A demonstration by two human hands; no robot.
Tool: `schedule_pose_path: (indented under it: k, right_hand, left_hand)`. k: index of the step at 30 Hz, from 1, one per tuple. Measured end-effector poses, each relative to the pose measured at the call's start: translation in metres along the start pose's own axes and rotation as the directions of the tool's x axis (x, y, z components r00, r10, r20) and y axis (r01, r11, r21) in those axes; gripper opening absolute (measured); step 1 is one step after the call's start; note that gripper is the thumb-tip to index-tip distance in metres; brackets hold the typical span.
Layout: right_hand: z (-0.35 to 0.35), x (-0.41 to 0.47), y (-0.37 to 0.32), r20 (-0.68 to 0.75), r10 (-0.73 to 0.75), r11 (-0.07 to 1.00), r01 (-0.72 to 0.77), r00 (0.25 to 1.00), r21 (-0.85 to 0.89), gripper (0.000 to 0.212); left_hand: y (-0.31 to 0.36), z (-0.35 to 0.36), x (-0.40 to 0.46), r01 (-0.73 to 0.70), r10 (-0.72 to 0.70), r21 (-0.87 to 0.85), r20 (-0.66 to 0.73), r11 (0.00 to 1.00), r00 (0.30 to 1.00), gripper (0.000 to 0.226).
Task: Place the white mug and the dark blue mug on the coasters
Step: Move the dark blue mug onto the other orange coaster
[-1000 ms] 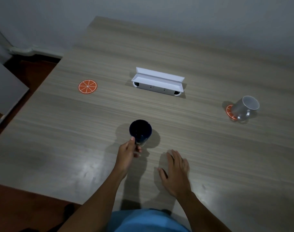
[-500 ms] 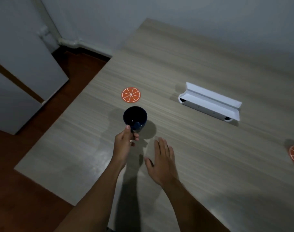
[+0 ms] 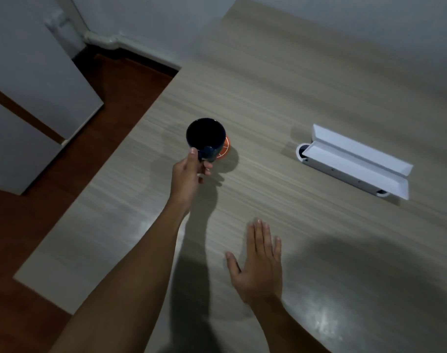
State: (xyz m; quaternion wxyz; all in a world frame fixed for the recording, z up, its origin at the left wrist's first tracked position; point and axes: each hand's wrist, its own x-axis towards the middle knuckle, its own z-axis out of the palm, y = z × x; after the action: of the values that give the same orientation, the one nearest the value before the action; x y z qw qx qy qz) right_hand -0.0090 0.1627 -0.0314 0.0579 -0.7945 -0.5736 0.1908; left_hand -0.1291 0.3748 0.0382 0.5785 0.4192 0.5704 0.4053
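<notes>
My left hand (image 3: 189,175) grips the handle of the dark blue mug (image 3: 206,137), which is upright with its mouth facing up. The mug covers most of an orange-slice coaster (image 3: 224,151); only the coaster's right edge shows. I cannot tell whether the mug rests on the coaster or hangs just above it. My right hand (image 3: 259,263) lies flat on the wooden table (image 3: 306,98), palm down, fingers apart, holding nothing. The white mug and the second coaster are out of view.
A white open box-shaped fitting (image 3: 354,164) sits in the table to the right of the mug. The table's left edge (image 3: 110,161) runs close to the mug, with red-brown floor (image 3: 26,225) below. A white cabinet (image 3: 33,80) stands at the left.
My left hand has carried the dark blue mug forward and left until it sits over the orange coaster. My view has swung left, so the white mug and right coaster are gone from sight.
</notes>
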Motion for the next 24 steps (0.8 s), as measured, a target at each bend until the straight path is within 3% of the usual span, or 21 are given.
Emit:
schedule_pose_path:
  k: [24]
  right_hand:
    - [0.001, 0.001, 0.001, -0.003, 0.004, 1.000, -0.004, 1.000, -0.003, 0.088]
  left_hand:
    - [0.000, 0.022, 0.049, -0.003, 0.003, 0.016, 0.015, 1.000, 1.000, 0.047]
